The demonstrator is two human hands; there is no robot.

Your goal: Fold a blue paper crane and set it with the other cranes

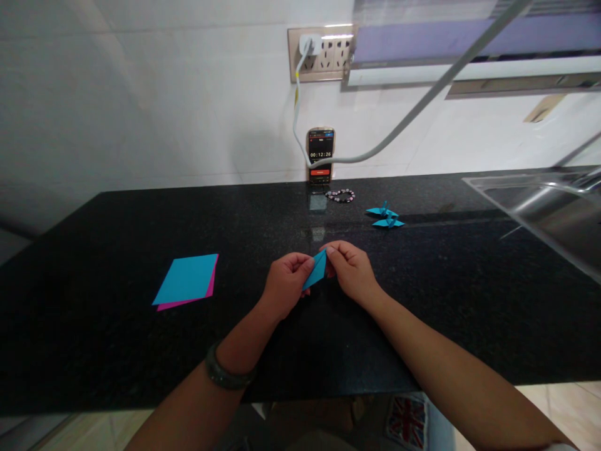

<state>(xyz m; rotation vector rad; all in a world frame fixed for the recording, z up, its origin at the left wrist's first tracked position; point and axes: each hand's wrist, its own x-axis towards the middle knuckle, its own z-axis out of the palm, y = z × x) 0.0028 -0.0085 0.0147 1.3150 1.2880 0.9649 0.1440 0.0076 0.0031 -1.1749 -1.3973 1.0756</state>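
A small piece of folded blue origami paper (317, 269) is held just above the dark countertop, between my two hands. My left hand (287, 279) pinches its left side, thumb on top and fingers behind. With thumb and forefinger, my right hand (351, 268) grips the paper's upper right tip. The fingers beneath the paper are partly hidden. Off to the left lie flat square sheets, a blue sheet (188, 277) over a magenta sheet (212, 287). Two folded blue paper cranes (389, 222) sit beyond my right hand.
A phone (320, 150) showing a timer leans against the tiled wall, with a beaded bracelet (340, 196) before it. A grey cable hangs across the view from upper right. The wall socket (322, 55) holds a white plug. A metal sink (554, 207) is at right.
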